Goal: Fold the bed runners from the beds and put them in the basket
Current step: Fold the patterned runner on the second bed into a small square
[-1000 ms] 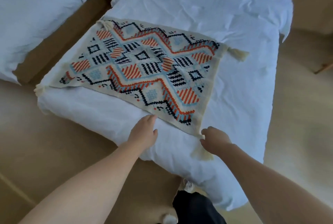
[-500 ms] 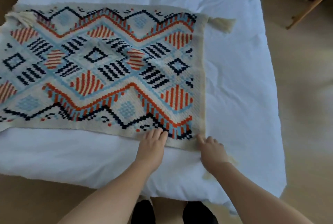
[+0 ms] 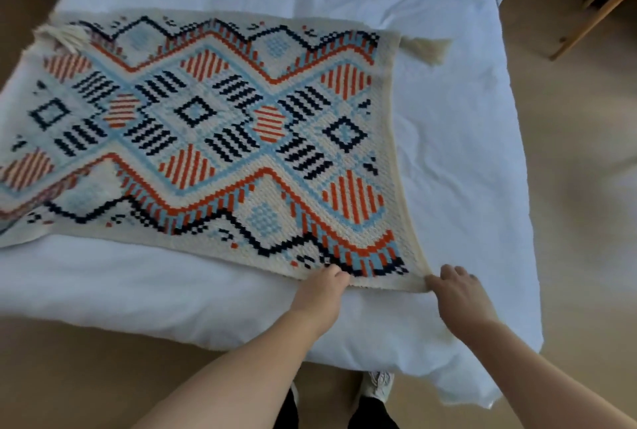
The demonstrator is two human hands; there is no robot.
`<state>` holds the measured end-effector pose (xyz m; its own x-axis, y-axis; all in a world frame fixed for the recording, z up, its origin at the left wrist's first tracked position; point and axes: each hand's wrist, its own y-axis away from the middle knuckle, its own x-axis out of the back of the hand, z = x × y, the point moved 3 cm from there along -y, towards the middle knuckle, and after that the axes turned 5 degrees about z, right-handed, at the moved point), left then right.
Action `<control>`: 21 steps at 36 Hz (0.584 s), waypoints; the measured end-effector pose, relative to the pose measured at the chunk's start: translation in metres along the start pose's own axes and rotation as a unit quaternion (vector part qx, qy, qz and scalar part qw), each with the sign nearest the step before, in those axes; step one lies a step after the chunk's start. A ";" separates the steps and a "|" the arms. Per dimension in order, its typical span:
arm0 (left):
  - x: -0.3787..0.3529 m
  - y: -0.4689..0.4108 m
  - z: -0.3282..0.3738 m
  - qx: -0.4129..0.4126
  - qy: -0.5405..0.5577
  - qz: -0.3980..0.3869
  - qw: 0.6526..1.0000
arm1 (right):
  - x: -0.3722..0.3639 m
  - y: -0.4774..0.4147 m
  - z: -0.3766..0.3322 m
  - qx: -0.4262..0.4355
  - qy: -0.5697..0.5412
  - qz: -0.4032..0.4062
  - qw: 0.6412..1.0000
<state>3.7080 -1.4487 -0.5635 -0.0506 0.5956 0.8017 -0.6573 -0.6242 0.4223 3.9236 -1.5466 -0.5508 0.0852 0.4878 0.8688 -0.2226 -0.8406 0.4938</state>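
Left grip: the left hand [image 3: 319,294] has its fingers curled onto the near hem of the bed runner [image 3: 213,139], pinching the cream border just below the dark zigzag; narrow, holding cloth.
Right grip: the right hand [image 3: 456,294] meets the runner's near right corner with its fingertips; the thumb is hidden, so whether it pinches the corner or only presses on it I cannot tell.
Spacing of hands: both sit on the same near edge, the left a little inward of the corner, the right at the corner itself.
Bed runner: a woven cream cloth with orange, light blue and dark navy diamonds and zigzags, lying spread flat and unfolded across the bed [image 3: 448,159], its left end running out of view.
Tassels: a cream tassel [image 3: 425,49] lies at the far right corner on the sheet; another tassel [image 3: 67,36] lies on the far left part of the runner.
Bed: white, wrinkled bedding, its near edge hanging over beside the person's shoes [image 3: 377,384].
Floor: tan floor [image 3: 586,221] to the right of the bed.
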 end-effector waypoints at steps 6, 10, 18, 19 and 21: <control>-0.005 -0.008 -0.014 0.050 -0.001 -0.016 0.999 | -0.006 -0.007 -0.009 0.041 -0.006 -0.011 0.999; 0.004 -0.003 -0.023 0.049 0.010 -0.024 0.998 | -0.009 -0.010 -0.017 0.056 0.001 -0.015 0.998; 0.056 -0.047 -0.065 0.132 -0.077 0.031 0.988 | 0.027 -0.061 -0.044 0.088 -0.087 0.042 0.991; 0.059 -0.058 -0.072 0.132 -0.087 0.030 0.987 | 0.027 -0.073 -0.050 0.097 -0.088 0.039 0.991; 0.065 -0.079 -0.088 0.131 -0.099 0.026 0.986 | 0.027 -0.100 -0.064 0.111 -0.090 0.037 0.989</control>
<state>3.6907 -1.3162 -0.5817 0.0857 0.4658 0.8807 -0.4396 -0.7756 0.4530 3.8865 -1.4343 -0.5797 0.2520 0.3908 0.8853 -0.0172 -0.9129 0.4078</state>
